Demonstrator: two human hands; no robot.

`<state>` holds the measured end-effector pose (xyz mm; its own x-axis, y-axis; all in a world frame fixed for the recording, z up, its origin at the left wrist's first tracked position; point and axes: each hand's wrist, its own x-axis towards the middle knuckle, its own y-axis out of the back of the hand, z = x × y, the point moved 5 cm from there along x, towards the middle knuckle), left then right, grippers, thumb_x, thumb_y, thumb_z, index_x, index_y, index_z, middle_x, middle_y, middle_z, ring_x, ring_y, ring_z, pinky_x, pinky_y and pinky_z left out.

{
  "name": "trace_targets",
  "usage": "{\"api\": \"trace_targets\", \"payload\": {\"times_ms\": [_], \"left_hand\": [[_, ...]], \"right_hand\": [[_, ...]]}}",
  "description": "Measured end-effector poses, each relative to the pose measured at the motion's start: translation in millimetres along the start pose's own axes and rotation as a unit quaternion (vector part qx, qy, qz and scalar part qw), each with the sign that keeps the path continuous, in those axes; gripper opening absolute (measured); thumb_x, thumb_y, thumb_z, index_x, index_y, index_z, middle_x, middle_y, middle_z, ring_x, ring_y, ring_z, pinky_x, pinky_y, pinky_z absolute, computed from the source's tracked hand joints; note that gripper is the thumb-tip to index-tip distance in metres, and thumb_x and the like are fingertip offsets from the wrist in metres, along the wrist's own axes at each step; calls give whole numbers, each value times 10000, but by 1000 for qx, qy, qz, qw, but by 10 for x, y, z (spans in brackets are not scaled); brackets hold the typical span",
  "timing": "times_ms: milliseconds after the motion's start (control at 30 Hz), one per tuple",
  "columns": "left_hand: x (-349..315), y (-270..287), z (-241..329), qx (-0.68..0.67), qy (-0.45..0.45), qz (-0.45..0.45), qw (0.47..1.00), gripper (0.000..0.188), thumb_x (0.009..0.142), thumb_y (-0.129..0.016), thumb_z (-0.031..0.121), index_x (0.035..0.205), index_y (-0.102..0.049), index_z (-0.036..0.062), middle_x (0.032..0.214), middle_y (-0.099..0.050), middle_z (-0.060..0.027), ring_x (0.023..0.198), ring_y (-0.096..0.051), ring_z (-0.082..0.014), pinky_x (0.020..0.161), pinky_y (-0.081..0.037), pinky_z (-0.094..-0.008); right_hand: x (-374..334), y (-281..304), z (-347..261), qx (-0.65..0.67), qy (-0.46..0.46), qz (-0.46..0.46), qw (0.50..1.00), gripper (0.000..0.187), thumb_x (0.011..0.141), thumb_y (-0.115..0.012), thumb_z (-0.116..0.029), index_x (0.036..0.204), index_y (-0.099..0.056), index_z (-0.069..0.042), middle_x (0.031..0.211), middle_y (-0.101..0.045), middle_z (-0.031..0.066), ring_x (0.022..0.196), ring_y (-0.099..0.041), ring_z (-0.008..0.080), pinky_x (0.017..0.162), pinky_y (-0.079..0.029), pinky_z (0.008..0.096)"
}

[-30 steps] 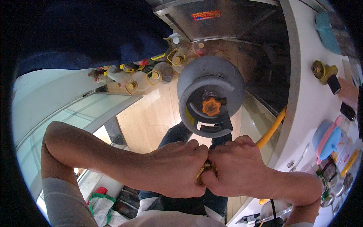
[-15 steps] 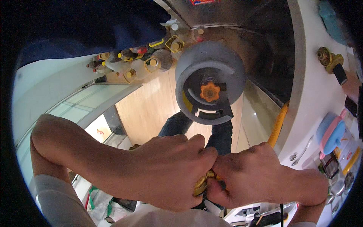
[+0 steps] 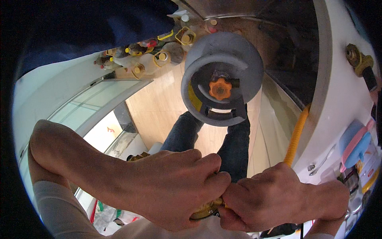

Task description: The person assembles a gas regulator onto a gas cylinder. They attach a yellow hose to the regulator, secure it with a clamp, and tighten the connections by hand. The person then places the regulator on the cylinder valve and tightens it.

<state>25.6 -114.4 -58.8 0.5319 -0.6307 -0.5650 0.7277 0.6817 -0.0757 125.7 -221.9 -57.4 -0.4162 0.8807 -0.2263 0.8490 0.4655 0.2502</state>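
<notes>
In front of my body, both hands are closed and pressed together. My left hand [image 3: 175, 185] wraps round a brass gas regulator [image 3: 207, 210], mostly covered by the fingers. Just past the left wrist another brass-coloured piece [image 3: 137, 157] peeks out; whether it belongs to the same fitting I cannot tell. My right hand [image 3: 262, 199] grips a yellow ribbed gas hose [image 3: 296, 137] close to the regulator, its thumb and forefinger touching the brass. The joint between hose and regulator is hidden. Beyond my hands stands a grey gas cylinder [image 3: 244, 55] with an orange valve knob [image 3: 220, 88].
Several plastic bottles [image 3: 172, 52] stand on the floor at the far left. A white counter [image 3: 327, 95] on the right bears a brass valve fitting [image 3: 359, 61], a blue and pink item [image 3: 356, 145] and a spoon [image 3: 323, 159]. A glass-panelled cabinet door [image 3: 99, 99] hangs open at left.
The view has shifted, so the cylinder appears slightly higher. My joined hands sit a little lower in it, and less of the brass between them shows. Both grips have stayed closed.
</notes>
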Motion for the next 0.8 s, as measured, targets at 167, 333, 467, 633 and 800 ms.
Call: {"api": "trace_targets", "payload": {"times_ms": [167,333,467,633,800], "left_hand": [[-4,18,-58,8,54,1,998,689,753,-836,321,1294,-535,20,1117,-561,-160,985,-655,-342,817,-589,-443],[-55,-48,-85,-37,80,-1,996,689,758,-831,315,1313,-524,45,1131,-552,-154,1008,-652,-342,813,-593,-431],[-86,-123,-11,-27,33,33,999,673,773,-826,319,1315,-525,59,1133,-552,-148,1010,-650,-339,802,-594,-430],[-48,-222,-17,-141,-8,-37,989,672,793,-823,301,1336,-518,50,1145,-565,-143,1026,-647,-325,853,-575,-419],[31,-193,48,-375,14,-213,902,791,860,-793,318,1480,-427,-10,1181,-647,-177,1024,-664,-261,835,-566,-375]], "right_hand": [[47,-50,-22,-69,-107,9,992,400,989,-654,-424,736,-570,-127,537,-580,3,408,-585,144,383,-481,309],[76,-98,5,36,-101,-3,994,398,996,-659,-420,744,-567,-127,563,-592,10,413,-588,143,385,-482,315],[33,-97,-12,39,-11,-33,999,416,1002,-651,-434,728,-556,-136,557,-583,-6,419,-588,147,381,-484,320],[-23,-118,-39,-6,30,-28,999,448,1015,-634,-457,697,-544,-154,550,-570,-29,435,-593,135,378,-480,324],[-54,-92,-53,-23,52,24,998,261,854,-713,-288,724,-568,-114,510,-454,19,402,-490,186,377,-380,370]]}}
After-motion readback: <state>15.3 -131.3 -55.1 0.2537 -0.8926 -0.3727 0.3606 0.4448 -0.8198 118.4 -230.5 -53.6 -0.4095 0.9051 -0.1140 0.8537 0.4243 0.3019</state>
